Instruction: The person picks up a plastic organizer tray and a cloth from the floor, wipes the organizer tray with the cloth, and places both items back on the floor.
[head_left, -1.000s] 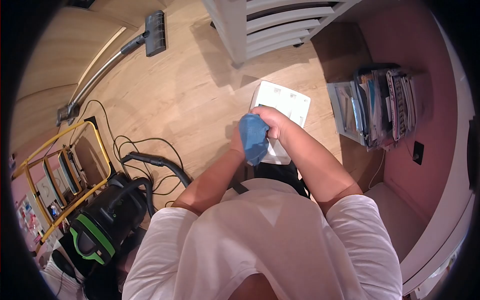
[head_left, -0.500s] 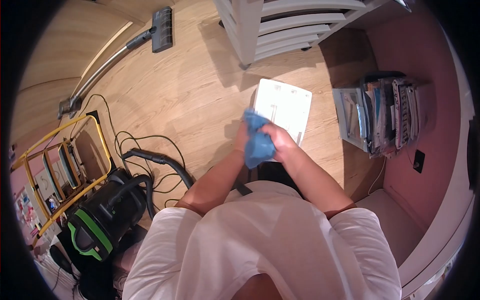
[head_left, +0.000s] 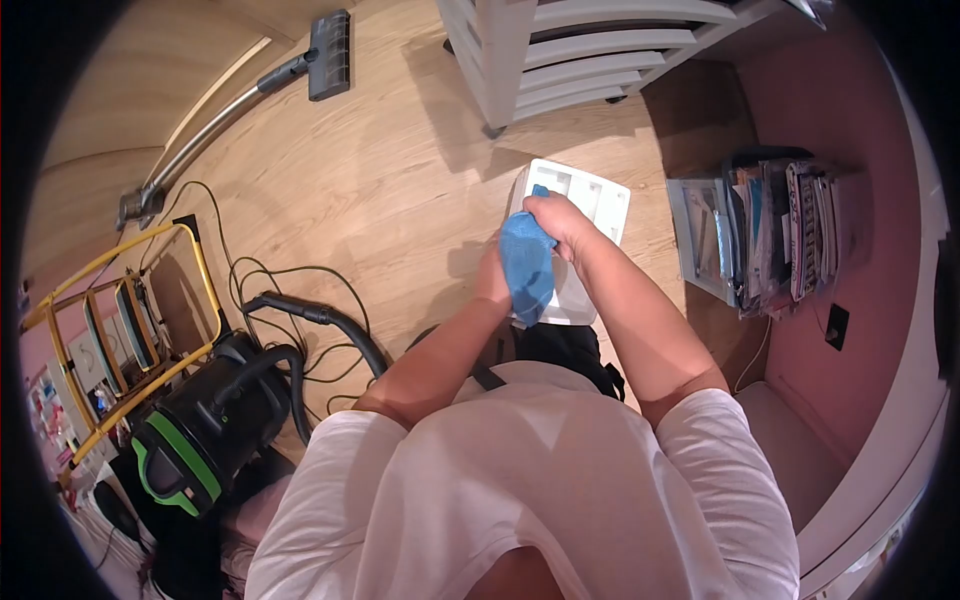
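Note:
A blue cloth (head_left: 527, 262) hangs bunched between my two hands, above a white plastic tray (head_left: 605, 190) with several compartments. My right hand (head_left: 562, 222) pinches the cloth near its upper end, with thumb and fingers closed. On the other side, my left hand (head_left: 492, 272) is against the cloth's left edge and appears to grip it; the cloth covers most of its fingers. Part of the tray lies hidden behind the cloth and my right forearm.
A green and black vacuum cleaner (head_left: 215, 420) with its hose and cable (head_left: 300, 270) lies at left, beside a yellow-framed step ladder (head_left: 205, 285). A floor nozzle (head_left: 330, 60) rests farther off. A white slatted unit (head_left: 600, 50) stands ahead; a clear file box (head_left: 705, 235) sits right.
My right hand has moved up and forward, drawing the cloth longer. The cloth now hangs more stretched, and the tray's compartments show more clearly.

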